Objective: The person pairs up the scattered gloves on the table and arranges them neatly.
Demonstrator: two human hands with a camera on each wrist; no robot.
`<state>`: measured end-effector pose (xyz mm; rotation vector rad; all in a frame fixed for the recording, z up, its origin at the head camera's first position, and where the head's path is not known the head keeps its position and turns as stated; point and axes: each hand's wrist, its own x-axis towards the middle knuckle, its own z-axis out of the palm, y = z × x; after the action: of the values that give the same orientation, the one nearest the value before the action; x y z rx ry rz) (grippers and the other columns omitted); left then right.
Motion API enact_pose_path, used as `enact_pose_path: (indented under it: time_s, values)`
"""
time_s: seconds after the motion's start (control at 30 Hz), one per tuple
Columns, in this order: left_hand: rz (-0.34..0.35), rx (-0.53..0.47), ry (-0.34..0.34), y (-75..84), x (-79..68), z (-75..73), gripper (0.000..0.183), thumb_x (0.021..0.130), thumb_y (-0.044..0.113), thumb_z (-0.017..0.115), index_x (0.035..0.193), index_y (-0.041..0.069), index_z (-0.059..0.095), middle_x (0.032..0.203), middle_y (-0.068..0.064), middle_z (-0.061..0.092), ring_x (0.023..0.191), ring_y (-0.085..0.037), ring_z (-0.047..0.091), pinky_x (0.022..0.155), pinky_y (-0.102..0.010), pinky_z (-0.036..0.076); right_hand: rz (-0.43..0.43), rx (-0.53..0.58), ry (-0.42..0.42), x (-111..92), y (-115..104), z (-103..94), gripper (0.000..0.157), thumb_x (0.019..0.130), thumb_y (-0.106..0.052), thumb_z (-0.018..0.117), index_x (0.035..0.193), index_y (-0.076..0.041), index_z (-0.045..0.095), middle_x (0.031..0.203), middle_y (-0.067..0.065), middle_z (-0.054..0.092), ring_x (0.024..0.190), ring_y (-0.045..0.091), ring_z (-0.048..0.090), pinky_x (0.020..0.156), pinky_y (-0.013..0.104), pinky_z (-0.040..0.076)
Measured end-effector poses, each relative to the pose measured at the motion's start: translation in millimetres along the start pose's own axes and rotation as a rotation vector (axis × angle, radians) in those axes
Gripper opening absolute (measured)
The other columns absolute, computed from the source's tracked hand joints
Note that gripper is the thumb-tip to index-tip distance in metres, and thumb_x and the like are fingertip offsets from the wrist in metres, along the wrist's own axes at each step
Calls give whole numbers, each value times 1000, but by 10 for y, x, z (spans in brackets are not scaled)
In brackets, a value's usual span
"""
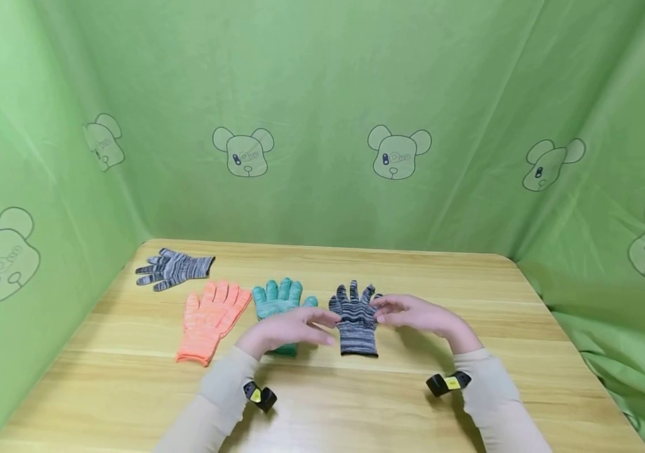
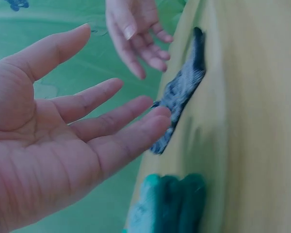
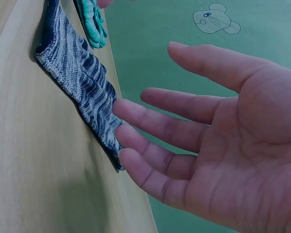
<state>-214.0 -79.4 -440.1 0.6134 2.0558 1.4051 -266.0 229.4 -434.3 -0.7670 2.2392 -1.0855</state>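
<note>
A dark grey-and-white striped knit glove [image 1: 358, 322] lies flat on the table with its fingers pointing to the back and its cuff toward me. On its right, my right hand [image 1: 421, 314] hovers with loosely bent fingers and nothing in them; in the right wrist view its palm [image 3: 233, 141] faces the striped glove [image 3: 82, 77]. My left hand [image 1: 296, 326] is on the other side, held over a teal glove [image 1: 279, 299] and partly hiding it. The left wrist view shows the left fingers spread, the palm [image 2: 53, 155] bare, and the teal glove [image 2: 169, 204] below.
Further left lies an orange glove [image 1: 211, 318], fingers toward the back. A second grey striped glove [image 1: 175, 268] rests sideways near the table's back left corner. Green cloth [image 1: 322, 207] with bear-head prints hangs behind and on both sides of the wooden table [image 1: 356, 409].
</note>
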Motion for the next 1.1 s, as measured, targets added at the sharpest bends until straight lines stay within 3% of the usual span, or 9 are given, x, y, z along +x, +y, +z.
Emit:
enact_pose_path:
  time_s: [0.2, 0.33, 0.53, 0.67, 0.83, 1.1]
  values:
    - [22, -36, 58, 46, -143, -204, 57, 91, 24, 68, 143, 12, 47, 143, -19, 50, 124, -28, 55, 103, -40, 50, -8, -9, 23, -6, -44, 1, 56, 99, -21, 54, 142, 10, 37, 132, 29, 55, 122, 39, 55, 104, 48, 49]
    - [28, -64, 90, 57, -251, -352, 59, 92, 26, 66, 145, 13, 43, 144, -18, 49, 123, -27, 56, 106, -48, 47, -5, -37, 52, 13, -154, 24, 56, 99, -25, 54, 142, 7, 40, 133, 27, 56, 122, 36, 55, 105, 46, 48]
    - [57, -106, 146, 101, -410, -571, 58, 94, 23, 63, 146, 14, 41, 145, -15, 48, 128, -33, 52, 108, -56, 43, -16, -44, 85, 105, -365, 65, 55, 99, -30, 54, 143, 0, 43, 134, 25, 56, 123, 33, 55, 107, 49, 46]
    - [75, -99, 202, 100, -533, -709, 60, 93, 25, 65, 146, 14, 40, 145, -13, 48, 125, -29, 55, 106, -51, 47, -39, -49, 85, 201, -480, 93, 55, 99, -32, 55, 143, -2, 43, 135, 24, 56, 124, 32, 55, 107, 48, 46]
    - [68, -111, 279, 88, -709, -874, 59, 93, 26, 65, 146, 16, 41, 147, -13, 47, 130, -32, 51, 103, -41, 50, -59, -67, 83, 355, -635, 139, 54, 99, -33, 55, 143, -3, 44, 133, 19, 58, 123, 30, 55, 106, 46, 48]
    - [69, -148, 407, 66, -962, -1119, 58, 96, 27, 62, 147, 10, 39, 149, -14, 45, 134, -35, 46, 105, -42, 49, -82, -103, 75, 675, -869, 224, 47, 99, -34, 54, 141, -13, 49, 131, 13, 61, 121, 26, 57, 104, 45, 49]
